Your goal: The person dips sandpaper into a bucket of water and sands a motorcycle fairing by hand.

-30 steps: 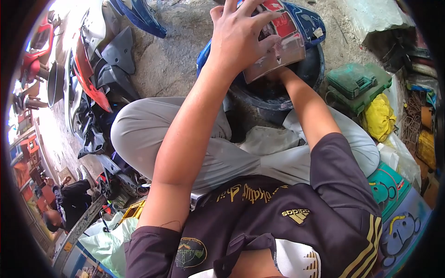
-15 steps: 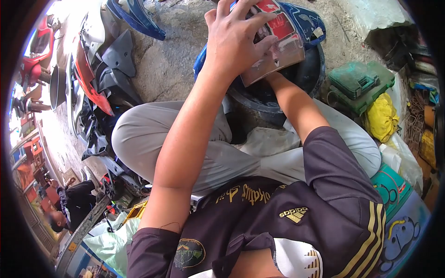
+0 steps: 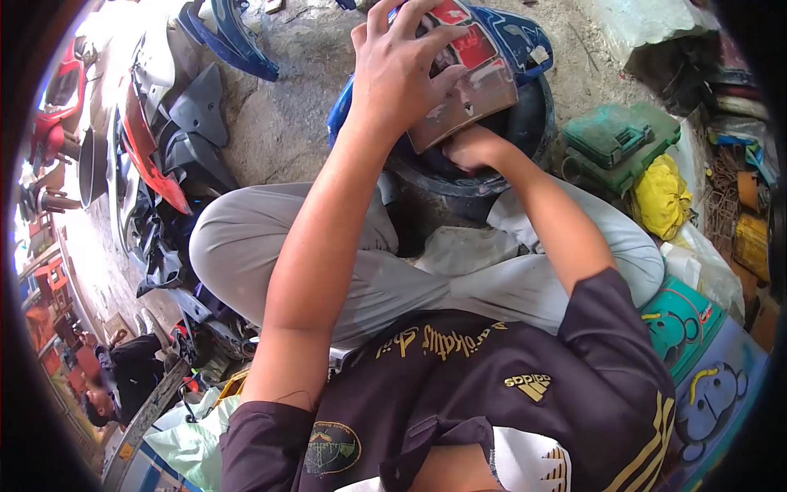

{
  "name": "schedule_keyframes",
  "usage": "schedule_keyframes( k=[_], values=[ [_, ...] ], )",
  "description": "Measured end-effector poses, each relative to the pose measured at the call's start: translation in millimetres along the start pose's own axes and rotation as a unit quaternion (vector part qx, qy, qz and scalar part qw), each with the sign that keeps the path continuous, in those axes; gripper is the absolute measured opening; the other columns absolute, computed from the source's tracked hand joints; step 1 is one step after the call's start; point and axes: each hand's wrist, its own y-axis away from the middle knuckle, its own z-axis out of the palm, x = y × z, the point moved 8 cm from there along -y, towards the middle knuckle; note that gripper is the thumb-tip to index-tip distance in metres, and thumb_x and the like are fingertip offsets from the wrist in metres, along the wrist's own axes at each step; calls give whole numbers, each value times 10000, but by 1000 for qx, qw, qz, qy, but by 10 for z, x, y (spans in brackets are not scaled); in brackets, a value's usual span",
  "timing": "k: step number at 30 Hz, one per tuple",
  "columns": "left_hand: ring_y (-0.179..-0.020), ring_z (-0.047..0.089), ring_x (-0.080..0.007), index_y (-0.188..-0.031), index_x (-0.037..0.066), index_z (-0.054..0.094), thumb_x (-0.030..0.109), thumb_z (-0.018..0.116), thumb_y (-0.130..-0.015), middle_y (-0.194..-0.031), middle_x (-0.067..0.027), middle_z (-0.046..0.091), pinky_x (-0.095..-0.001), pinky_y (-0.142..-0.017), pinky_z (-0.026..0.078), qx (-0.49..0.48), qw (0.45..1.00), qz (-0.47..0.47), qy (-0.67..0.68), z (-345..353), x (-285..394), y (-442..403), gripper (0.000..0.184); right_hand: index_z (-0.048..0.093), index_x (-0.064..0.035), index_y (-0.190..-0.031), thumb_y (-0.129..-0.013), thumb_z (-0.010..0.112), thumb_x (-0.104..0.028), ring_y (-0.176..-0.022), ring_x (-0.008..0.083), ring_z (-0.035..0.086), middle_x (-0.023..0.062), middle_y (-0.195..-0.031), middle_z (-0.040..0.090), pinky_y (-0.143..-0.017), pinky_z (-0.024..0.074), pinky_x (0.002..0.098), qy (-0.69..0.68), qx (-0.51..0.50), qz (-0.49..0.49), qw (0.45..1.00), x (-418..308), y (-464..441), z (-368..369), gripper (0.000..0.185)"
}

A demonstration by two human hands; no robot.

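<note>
A blue motorcycle body panel [image 3: 484, 90] with red and white stickers and a scuffed bare end is propped over a black bucket [image 3: 531, 152]. My left hand [image 3: 402, 70] grips the panel from above, fingers spread over its edge and thumb lying on the stickered face. Beneath the panel's lower end, my right hand [image 3: 477, 149] is in the mouth of the bucket. The panel and the bucket's dark inside hide its fingers, so whatever they may hold does not show.
Motorcycle fairings, among them a red panel [image 3: 152, 152], pile up on the left. Another blue panel [image 3: 238, 41] lies ahead on concrete. To the right are a green tool case [image 3: 619, 139], a yellow bag [image 3: 662, 197] and a teal box [image 3: 684, 324]. A person [image 3: 135, 369] sits far left.
My right hand has drawn back towards me, and more of it shows below the panel. My left hand keeps its hold on the panel. The whole view has shifted slightly.
</note>
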Motion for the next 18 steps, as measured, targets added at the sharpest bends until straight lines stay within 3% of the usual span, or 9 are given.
schedule_keyframes(
  k=[2, 3, 6, 7, 9, 12, 14, 16, 18],
  values=[
    [-1451, 503, -358, -1275, 300, 841, 322, 937, -760, -1508, -28, 644, -551, -1210, 403, 0, 1000, 1, 8, 20, -34, -11, 524, 711, -5, -1368, -936, 562, -64, -1136, 316, 795, 176, -1246, 811, -928, 628, 421, -159, 240, -117, 950, -23, 613, -113, 461],
    [-1451, 504, -363, -1274, 298, 841, 324, 937, -761, -1511, -30, 641, -553, -1210, 405, -2, 1000, 3, 12, 26, -39, -7, 522, 709, -10, -1370, -922, 564, -50, -1133, 295, 795, 154, -1232, 816, -938, 622, 409, -234, 354, -174, 889, 67, 978, -171, 473],
    [-1451, 504, -369, -1277, 294, 838, 306, 939, -759, -1515, -36, 637, -555, -1211, 404, -1, 1000, 7, 10, 20, -30, -18, 527, 688, -25, -1409, -892, 577, -23, -1140, 282, 780, 153, -1247, 801, -1004, 608, 418, -355, 295, -123, 879, 333, 1493, -94, 529],
    [-1455, 502, -374, -1286, 285, 834, 308, 944, -757, -1525, -39, 631, -554, -1211, 405, -5, 1000, 4, 9, 21, -26, -14, 541, 675, -31, -1425, -920, 593, -21, -1137, 280, 777, 153, -1261, 793, -1007, 612, 427, -501, 280, -169, 801, 441, 1581, -21, 511],
    [-1459, 498, -375, -1296, 285, 830, 323, 950, -753, -1530, -40, 628, -555, -1213, 402, -1, 1000, -3, 13, 27, -37, -1, 558, 650, -44, -1457, -977, 625, -19, -1131, 275, 771, 152, -1288, 776, -1012, 620, 445, -748, 220, -247, 575, 587, 1657, 176, 481],
    [-1485, 481, -383, -1340, 301, 811, 365, 959, -753, -1543, -46, 619, -571, -1223, 404, -18, 1000, 1, 0, 33, 54, -3, 609, 609, -56, -1500, -1053, 678, -53, -1166, 282, 762, 173, -1347, 747, -996, 636, 455, -792, 229, -307, 476, 619, 1706, 54, 453],
    [-1496, 472, -389, -1373, 311, 793, 377, 959, -758, -1546, -51, 618, -579, -1223, 412, -31, 999, 6, -16, 43, 19, 23, 640, 654, -55, -1418, -1085, 701, -77, -1092, 237, 780, 132, -1255, 781, -942, 651, 418, -766, 271, -270, 516, 583, 1733, -130, 336],
    [-1507, 460, -405, -1482, 328, 713, 376, 979, -731, -1613, -53, 555, -568, -1226, 451, -89, 994, 32, -51, 32, 42, 8, 798, 679, -59, -1365, -1073, 715, -72, -1050, 219, 787, 108, -1204, 796, -922, 654, 400, -736, 284, -238, 567, 607, 1678, -334, 295],
    [-1503, 461, -417, -1533, 338, 667, 365, 991, -710, -1661, -50, 504, -553, -1223, 477, -145, 985, 67, -68, 33, 33, -43, 885, 712, -57, -1262, -1057, 717, -52, -958, 172, 774, 58, -1126, 801, -862, 639, 371, -641, 360, -215, 643, 657, 1805, -633, 205]
  ],
)
